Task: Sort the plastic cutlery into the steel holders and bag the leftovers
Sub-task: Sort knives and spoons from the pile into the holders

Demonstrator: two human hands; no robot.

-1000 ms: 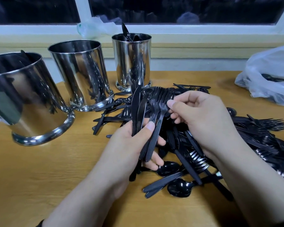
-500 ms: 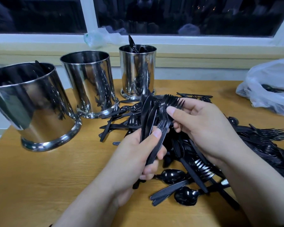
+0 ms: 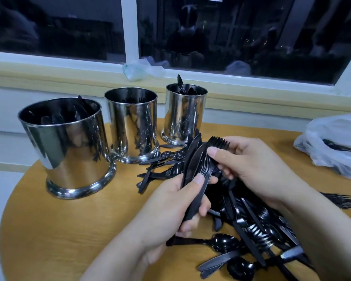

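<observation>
1. Three steel holders stand in a row at the back left of a round wooden tabletop (image 3: 49, 236), below a dark window (image 3: 231, 33).
2. Nearest and largest in view is the left holder (image 3: 69, 151), with dark cutlery inside it.
3. Just right of it stands the middle holder (image 3: 132, 126); fork tines show faintly inside.
4. Farthest right stands the third holder (image 3: 185, 112), with black spoons rising above its rim.
5. Both hands meet over the tabletop centre, close together.
6. Curled fingers and thumb of the left hand (image 3: 176, 209) grip a bundle of black plastic knives and forks (image 3: 197, 169) by the handles, blades and tines pointing up and away.
7. Fingers of the right hand (image 3: 257, 171) curl round the fork heads at the top of that bundle, forefinger laid across them.
8. Under and to the right of the hands lies a loose pile of black plastic cutlery (image 3: 257, 230): spoons, knives and forks, tangled together.
9. More pieces (image 3: 160, 165) lie scattered at the feet of the middle and third holders.
10. Several stacked forks (image 3: 340, 201) lie at the right edge.
11. At far right a clear plastic bag (image 3: 336, 147) sits on the tabletop with black cutlery inside.
12. On the window sill behind the holders rests a crumpled clear bag (image 3: 142, 69).
</observation>
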